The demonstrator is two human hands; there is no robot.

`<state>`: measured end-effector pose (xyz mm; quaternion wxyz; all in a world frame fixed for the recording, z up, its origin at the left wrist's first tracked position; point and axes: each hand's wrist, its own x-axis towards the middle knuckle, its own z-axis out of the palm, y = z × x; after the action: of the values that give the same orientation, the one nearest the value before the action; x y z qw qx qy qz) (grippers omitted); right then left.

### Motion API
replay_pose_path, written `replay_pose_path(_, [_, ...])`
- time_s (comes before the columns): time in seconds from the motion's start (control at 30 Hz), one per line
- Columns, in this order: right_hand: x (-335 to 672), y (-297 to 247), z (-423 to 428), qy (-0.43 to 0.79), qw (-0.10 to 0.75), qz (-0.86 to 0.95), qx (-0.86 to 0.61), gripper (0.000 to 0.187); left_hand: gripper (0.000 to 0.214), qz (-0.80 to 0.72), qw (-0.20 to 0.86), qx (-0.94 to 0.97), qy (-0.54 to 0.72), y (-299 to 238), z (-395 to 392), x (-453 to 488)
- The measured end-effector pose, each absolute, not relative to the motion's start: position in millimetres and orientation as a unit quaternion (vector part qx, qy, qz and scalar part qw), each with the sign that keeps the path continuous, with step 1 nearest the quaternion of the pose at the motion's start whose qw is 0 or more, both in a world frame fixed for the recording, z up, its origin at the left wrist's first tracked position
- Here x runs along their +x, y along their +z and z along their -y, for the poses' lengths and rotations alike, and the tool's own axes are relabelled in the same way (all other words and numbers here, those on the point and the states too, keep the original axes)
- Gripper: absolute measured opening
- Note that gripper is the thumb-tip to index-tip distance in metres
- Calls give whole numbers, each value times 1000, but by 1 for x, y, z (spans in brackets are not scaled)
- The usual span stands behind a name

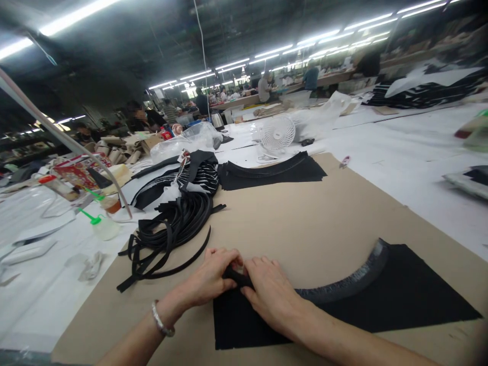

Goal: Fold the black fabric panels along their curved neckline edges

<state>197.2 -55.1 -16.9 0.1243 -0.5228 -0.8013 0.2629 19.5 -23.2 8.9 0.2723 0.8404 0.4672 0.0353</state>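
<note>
A black fabric panel lies at the front with a curved upper edge. Along that curve runs a dark grey, shiny band. At the panel's left end my left hand pinches the black edge between thumb and fingers. Close beside it, my right hand has its fingers closed on the same edge, its forearm crossing over the panel. Part of the edge is hidden under my fingers. Left of my hands lies a bundle of narrow black strips.
Brown board covers the white table. Behind are stacked black curved pieces, a striped bundle and a small white fan. Green-tipped bottles stand at left near a slanting pole. People sit farther back.
</note>
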Motion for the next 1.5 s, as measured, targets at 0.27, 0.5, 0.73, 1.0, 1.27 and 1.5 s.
replay_pose_path(0.27, [200,-19,52,288,157,786,-524,15,15,-442,262,856,54,6,22,19])
replay_pose_path(0.5, [200,-32,58,278,211,789,-506,14,20,-430,235,869,75,2,26,21])
replay_pose_path(0.73, [201,-38,65,244,212,812,-486,14,25,-397,193,893,88,-2,27,15])
replay_pose_path(1.0, [204,-55,68,115,200,874,-428,19,32,-323,72,938,105,-11,32,0])
replay_pose_path(1.27, [207,-59,74,-63,228,902,-361,22,24,-305,-24,945,118,-17,37,-8])
replay_pose_path(1.5, [210,-52,77,-67,165,920,-349,22,34,-349,16,925,148,-17,42,-7])
